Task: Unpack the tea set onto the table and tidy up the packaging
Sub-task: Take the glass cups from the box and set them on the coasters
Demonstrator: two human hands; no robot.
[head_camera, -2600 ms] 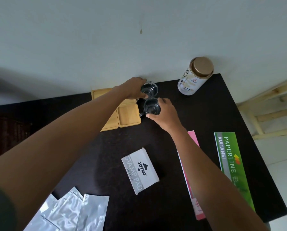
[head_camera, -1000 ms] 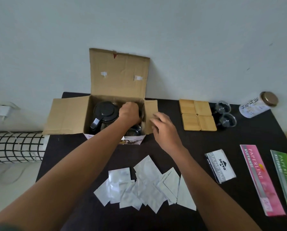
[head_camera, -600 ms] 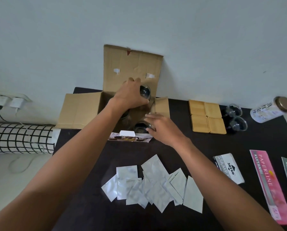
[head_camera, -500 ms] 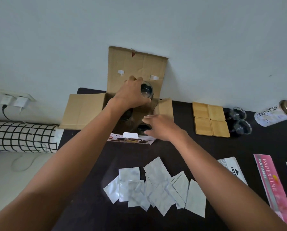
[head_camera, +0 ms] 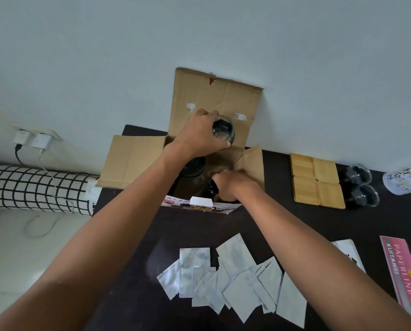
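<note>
Head view: mid-unpacking, the left hand point(head_camera: 197, 137) grips a glass cup point(head_camera: 222, 131) lifted above the open cardboard box point(head_camera: 137, 158); below and just right of it, the right hand point(head_camera: 230, 185) curls round something dark inside the box, likely another cup. Next, both pieces probably go well right of the hands, beside the two cups point(head_camera: 359, 185) by the wooden coasters point(head_camera: 316, 182)

This looks like a room in a home used as a small desk corner. A dark table point(head_camera: 283, 225) stands against a plain pale wall point(head_camera: 104, 56), with receipt books point(head_camera: 401, 271) and a stamp pad box point(head_camera: 350, 253) near its right edge. Chargers point(head_camera: 32, 139) sit in a wall socket left of the table, above a grid-patterned bolster point(head_camera: 32, 187) and pale tiled floor point(head_camera: 20, 247).
</note>
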